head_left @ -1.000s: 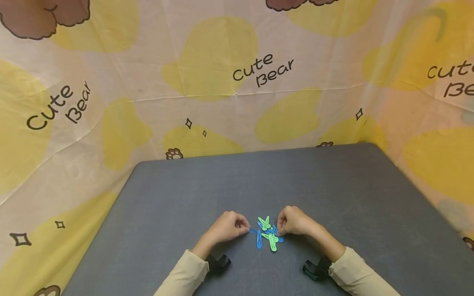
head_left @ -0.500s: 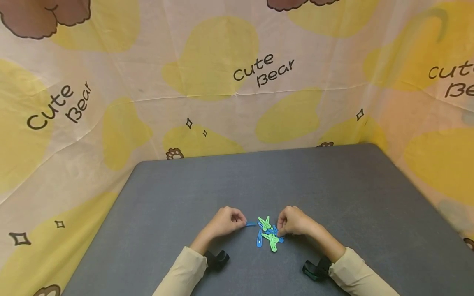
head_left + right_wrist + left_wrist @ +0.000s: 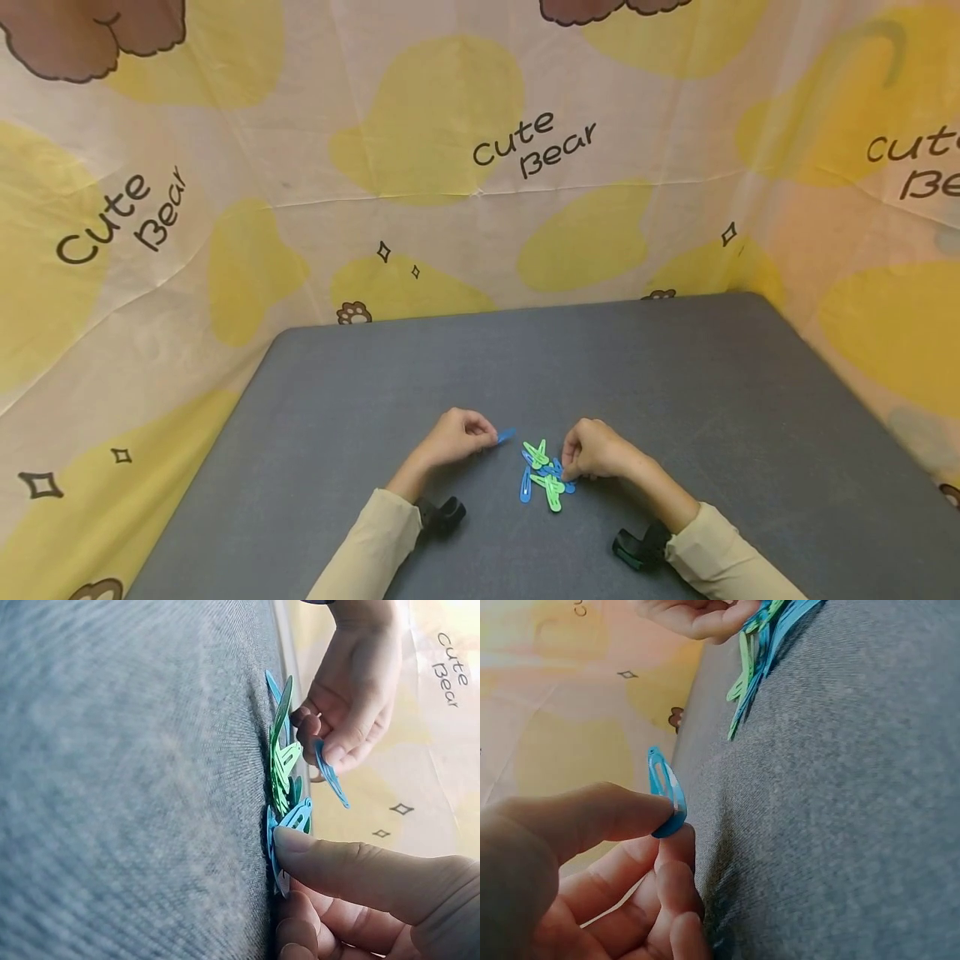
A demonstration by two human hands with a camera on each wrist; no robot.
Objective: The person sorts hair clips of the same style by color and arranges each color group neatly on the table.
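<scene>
My left hand (image 3: 459, 437) pinches a blue snap hair clip (image 3: 507, 435) between thumb and fingertips, held up off the table to the left of the pile. In the left wrist view this clip (image 3: 673, 822) points away from the thumb. My right hand (image 3: 596, 448) is at the right side of the pile, its thumb and fingers pinching a blue hair clip (image 3: 298, 815) among the others. Several blue and green clips lie crossed over one another, with a green clip (image 3: 553, 498) at the front and a blue clip (image 3: 526, 485) on the left. My right fingers partly hide the pile.
The dark grey table (image 3: 360, 383) extends around the pile. Behind it hangs a pale cloth (image 3: 442, 225) with yellow patches and "Cute Bear" lettering. A black wrist mount (image 3: 444, 517) is on the left wrist, and another black mount (image 3: 641, 546) is on the right.
My left hand has lifted a blue hair clip off the left side of the pile and moved it up and away toward the table's back. My right hand stays in place.
</scene>
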